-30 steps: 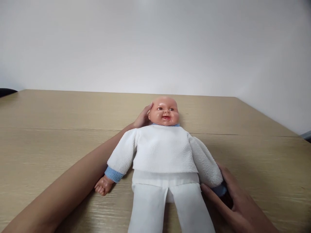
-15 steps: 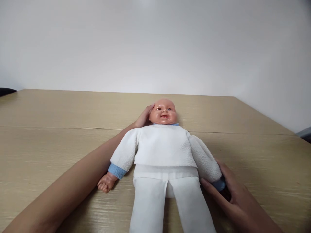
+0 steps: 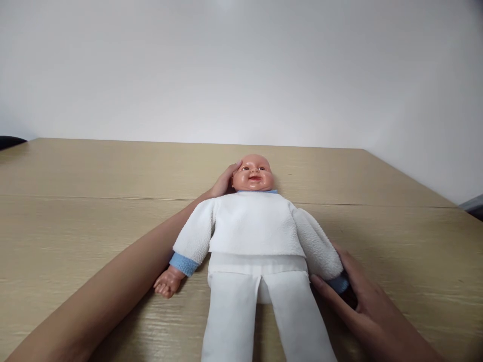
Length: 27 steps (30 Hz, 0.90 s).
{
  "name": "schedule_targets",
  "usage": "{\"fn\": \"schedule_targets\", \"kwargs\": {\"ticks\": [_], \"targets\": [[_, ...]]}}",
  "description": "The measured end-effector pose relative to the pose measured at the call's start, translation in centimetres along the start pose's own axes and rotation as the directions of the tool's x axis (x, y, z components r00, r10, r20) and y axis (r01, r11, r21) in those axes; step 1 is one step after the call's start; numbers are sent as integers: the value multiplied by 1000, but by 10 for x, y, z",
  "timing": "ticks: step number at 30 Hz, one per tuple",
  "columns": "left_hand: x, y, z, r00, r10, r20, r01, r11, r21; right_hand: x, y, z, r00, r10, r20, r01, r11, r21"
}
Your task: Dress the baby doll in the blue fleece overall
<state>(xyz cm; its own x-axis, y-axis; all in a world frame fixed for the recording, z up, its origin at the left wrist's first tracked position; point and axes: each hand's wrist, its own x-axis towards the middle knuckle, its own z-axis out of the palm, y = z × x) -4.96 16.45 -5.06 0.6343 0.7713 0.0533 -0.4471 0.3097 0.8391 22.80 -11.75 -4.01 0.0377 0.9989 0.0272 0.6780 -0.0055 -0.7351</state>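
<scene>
A baby doll lies on its back, its bald head at the far end. It wears a white fleece top with blue collar and cuffs, and white trousers. My left hand cups the left side of its head, with the thumb along the temple and the other fingers mostly hidden behind. My right hand is around the lower end of the doll's right-side sleeve, the thumb reaching to its hip. That cuff and the doll's hand are partly covered. The doll's other fist rests beside my left forearm.
The wooden table has a seam running across it, level with the doll's shoulders. Behind its far edge stands a plain white wall. Dark objects show at the left and right picture edges.
The doll's head and near-left fist show a very slight shift. Both my hands keep their places on the doll.
</scene>
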Motion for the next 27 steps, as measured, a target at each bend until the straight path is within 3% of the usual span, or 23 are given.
{"fn": "schedule_targets", "kwargs": {"ticks": [27], "targets": [[-4, 0, 8, 999, -44, -30, 43, 999, -16, 1, -3, -2, 1000, -18, 7, 18, 1000, -2]]}}
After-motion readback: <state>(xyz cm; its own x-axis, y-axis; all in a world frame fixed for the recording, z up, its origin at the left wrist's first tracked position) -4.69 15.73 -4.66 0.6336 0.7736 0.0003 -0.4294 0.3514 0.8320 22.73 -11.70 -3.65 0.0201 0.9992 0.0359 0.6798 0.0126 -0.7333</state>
